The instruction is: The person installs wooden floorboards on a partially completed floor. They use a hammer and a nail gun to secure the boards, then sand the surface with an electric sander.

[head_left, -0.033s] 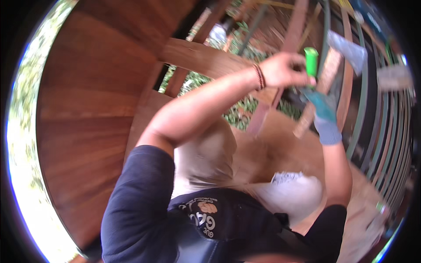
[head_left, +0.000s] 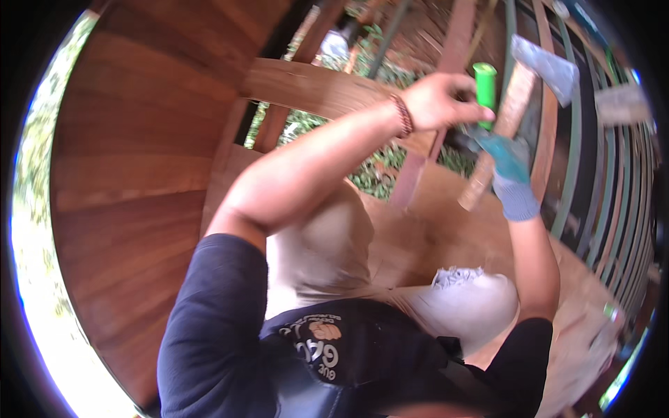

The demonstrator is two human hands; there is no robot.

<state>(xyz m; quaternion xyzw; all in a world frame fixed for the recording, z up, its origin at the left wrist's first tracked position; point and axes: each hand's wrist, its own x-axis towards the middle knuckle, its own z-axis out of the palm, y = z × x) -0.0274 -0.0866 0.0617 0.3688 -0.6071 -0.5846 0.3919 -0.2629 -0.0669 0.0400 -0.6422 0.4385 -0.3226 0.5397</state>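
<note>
My left hand (head_left: 442, 104), bare with a braided bracelet at the wrist, is closed around a bright green handle (head_left: 486, 87) with a flared top end. The handle stands nearly upright, and whatever is at its lower end is hidden. My right hand (head_left: 510, 161), in a teal and grey glove, grips a hatchet by its pale wooden shaft (head_left: 516, 104). The wedge-shaped grey hatchet head (head_left: 547, 70) points up and away to the right. Gloved fingertips meet the lower end of the green handle, just below my left fingers.
A large reddish-brown plank panel (head_left: 132, 174) rises on my left. A wooden beam (head_left: 313, 87) runs beyond my left forearm, with green plants (head_left: 380, 171) below it. Long slats (head_left: 606, 188) line the right side. Light brown boarding (head_left: 432, 223) lies around my knees.
The whole picture has shifted slightly, with both hands now a little higher and further left in it. Each hand keeps its hold.
</note>
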